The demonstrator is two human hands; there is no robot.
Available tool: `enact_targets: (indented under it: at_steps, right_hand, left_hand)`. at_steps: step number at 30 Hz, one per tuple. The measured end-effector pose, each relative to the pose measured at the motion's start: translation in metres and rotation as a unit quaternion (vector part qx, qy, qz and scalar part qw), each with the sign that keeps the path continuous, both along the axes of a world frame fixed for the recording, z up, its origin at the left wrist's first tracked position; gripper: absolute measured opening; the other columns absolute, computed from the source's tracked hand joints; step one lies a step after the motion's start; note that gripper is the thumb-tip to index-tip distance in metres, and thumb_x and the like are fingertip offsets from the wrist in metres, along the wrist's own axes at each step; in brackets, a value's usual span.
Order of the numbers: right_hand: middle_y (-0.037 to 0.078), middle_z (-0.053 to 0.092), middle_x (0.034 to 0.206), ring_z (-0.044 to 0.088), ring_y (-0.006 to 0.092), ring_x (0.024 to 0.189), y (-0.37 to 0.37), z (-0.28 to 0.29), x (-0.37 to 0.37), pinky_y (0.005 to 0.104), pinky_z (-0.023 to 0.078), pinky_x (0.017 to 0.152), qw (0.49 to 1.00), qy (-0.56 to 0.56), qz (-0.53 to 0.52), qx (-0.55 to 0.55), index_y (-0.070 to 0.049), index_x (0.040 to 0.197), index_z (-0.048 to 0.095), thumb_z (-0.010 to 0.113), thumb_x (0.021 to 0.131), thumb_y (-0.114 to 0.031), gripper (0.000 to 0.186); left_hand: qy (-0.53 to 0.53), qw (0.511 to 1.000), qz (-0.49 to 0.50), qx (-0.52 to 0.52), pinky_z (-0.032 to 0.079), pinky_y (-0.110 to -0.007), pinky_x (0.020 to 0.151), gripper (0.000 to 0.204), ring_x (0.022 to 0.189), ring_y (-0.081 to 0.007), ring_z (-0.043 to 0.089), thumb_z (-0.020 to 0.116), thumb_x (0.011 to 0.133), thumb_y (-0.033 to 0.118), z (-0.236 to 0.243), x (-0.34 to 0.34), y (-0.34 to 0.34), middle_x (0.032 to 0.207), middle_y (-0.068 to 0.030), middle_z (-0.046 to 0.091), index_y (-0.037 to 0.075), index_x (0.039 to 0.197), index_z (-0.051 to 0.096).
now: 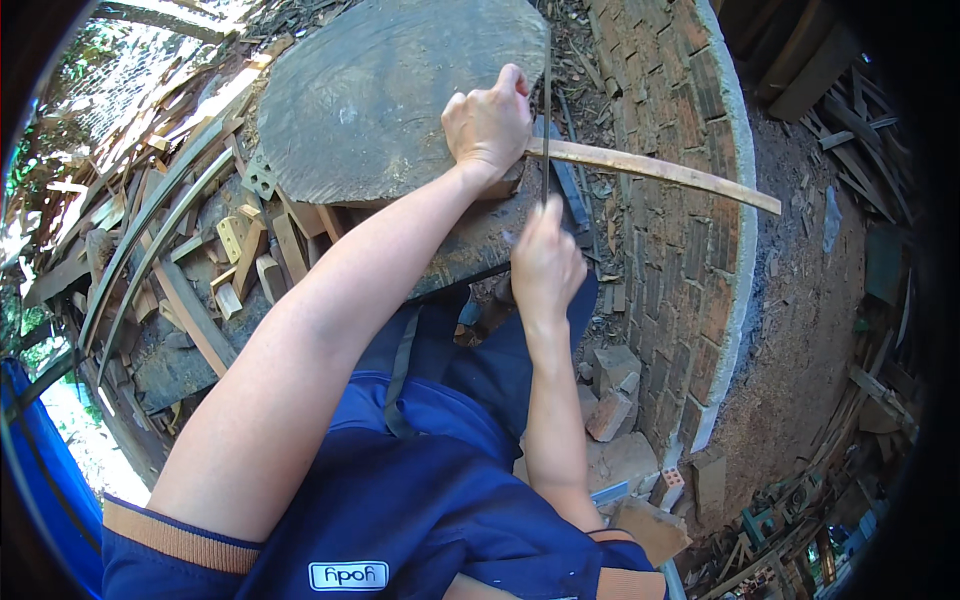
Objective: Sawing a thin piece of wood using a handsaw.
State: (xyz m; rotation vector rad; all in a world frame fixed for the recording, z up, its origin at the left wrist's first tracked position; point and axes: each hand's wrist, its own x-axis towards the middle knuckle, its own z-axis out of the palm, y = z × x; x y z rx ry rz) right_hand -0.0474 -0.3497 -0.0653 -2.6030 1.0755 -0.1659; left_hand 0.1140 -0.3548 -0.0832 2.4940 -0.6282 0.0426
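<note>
Your left hand point(488, 125) is closed over the near end of a long thin wooden strip point(655, 168), pressing it down on the edge of the big round wooden block point(370, 90). The strip runs out to the right, past the block and over the brick wall point(690, 200). Your right hand point(545, 262) sits just nearer, gripping a thin dark blade point(546, 120) that stands upright and crosses the strip right beside your left hand. Wood scraps point(245, 250) lie at the left.

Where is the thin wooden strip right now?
In the head view, the wooden strip lies upper right of centre, pinned by the left hand at the round wooden block, reaching over the brick paving.
</note>
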Motion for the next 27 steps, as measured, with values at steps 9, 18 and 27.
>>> enact_targets:
  at_steps: [9, 18, 27]
  right_hand:
    - [0.018, 0.064, 0.058, 0.066, 0.0363, 0.056, -0.001, -0.004, 0.009, 0.0475, 0.051, 0.047, 1.0, -0.018, -0.011, -0.011, -0.005, 0.102, 0.051, 0.045, 0.101, -0.02, 0.015]
    - [0.018, 0.065, 0.06, 0.067, 0.0369, 0.058, -0.006, 0.007, 0.012, 0.0478, 0.053, 0.05, 1.0, -0.01, -0.009, 0.012, -0.005, 0.099, 0.052, 0.047, 0.1, -0.021, 0.016]
    - [0.017, 0.064, 0.058, 0.068, 0.036, 0.058, 0.001, 0.01, -0.004, 0.0475, 0.053, 0.049, 0.999, 0.033, -0.007, 0.024, -0.007, 0.101, 0.052, 0.048, 0.099, -0.022, 0.015]
  left_hand:
    - [0.005, 1.0, -0.006, 0.009, 0.051, -0.045, 0.065, 0.009, 0.068, -0.0335, 0.068, 0.052, 0.091, 0.023, 0.003, -0.002, -0.003, 0.066, -0.0108, 0.067, 0.022, 0.094, 0.06]
    - [-0.003, 1.0, -0.009, 0.011, 0.051, -0.045, 0.064, 0.009, 0.067, -0.0338, 0.067, 0.052, 0.091, 0.024, 0.004, -0.002, -0.004, 0.067, -0.0104, 0.067, 0.022, 0.095, 0.06]
    - [0.0, 1.0, -0.003, 0.023, 0.051, -0.046, 0.065, 0.01, 0.07, -0.034, 0.068, 0.052, 0.092, 0.026, 0.003, -0.003, -0.003, 0.069, -0.01, 0.068, 0.022, 0.095, 0.06]
